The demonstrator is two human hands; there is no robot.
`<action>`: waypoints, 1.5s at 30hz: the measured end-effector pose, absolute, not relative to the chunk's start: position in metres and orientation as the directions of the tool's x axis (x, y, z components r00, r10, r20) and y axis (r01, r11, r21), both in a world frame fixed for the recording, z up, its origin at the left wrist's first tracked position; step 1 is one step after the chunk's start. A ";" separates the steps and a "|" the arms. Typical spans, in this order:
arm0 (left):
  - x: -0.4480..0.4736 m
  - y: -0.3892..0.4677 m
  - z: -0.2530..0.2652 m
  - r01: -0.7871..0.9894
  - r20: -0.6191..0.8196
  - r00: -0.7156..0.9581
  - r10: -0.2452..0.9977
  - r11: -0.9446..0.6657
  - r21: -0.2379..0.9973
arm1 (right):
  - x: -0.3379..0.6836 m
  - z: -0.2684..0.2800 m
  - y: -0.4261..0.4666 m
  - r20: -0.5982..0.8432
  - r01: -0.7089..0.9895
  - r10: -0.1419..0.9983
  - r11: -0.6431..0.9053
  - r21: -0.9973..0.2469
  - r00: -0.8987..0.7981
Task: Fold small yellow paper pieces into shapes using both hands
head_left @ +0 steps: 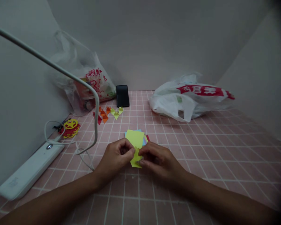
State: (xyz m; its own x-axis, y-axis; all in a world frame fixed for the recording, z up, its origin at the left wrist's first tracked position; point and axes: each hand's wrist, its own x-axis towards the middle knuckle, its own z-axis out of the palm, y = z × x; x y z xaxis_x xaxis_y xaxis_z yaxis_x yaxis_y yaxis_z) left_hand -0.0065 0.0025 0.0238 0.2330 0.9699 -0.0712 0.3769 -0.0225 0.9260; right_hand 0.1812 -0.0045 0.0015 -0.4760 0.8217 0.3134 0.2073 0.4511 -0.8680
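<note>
Over pink gridded tabletop [215, 150], left hand [117, 153] pinches small yellow paper [135, 155], likely flimsy, best edge-held; right hand [162, 158] grip unclear.

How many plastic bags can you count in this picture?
2: one upright plastic bag at back left, beside the smartphone; one crumpled plastic bag at back right. More could be hidden inside.

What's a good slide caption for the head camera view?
Hands handling yellow paper in front of stacked coloured sheets on a pink gridded surface, small folded paper shapes beyond.
</note>
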 end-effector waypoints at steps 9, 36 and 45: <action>-0.007 0.001 0.021 0.387 -0.037 0.232 0.972 -0.057 0.921 | 0.183 0.001 -0.006 0.401 0.169 0.767 0.541 -0.824 -0.500; -0.004 -0.006 0.022 0.431 -0.053 0.340 0.939 -0.105 0.896 | 0.178 0.002 -0.006 -0.013 0.134 0.938 0.036 -0.990 -0.346; -0.003 -0.005 0.023 0.431 -0.049 0.340 0.939 -0.109 0.896 | 0.178 0.000 -0.007 -0.033 0.129 0.933 0.014 -0.991 -0.359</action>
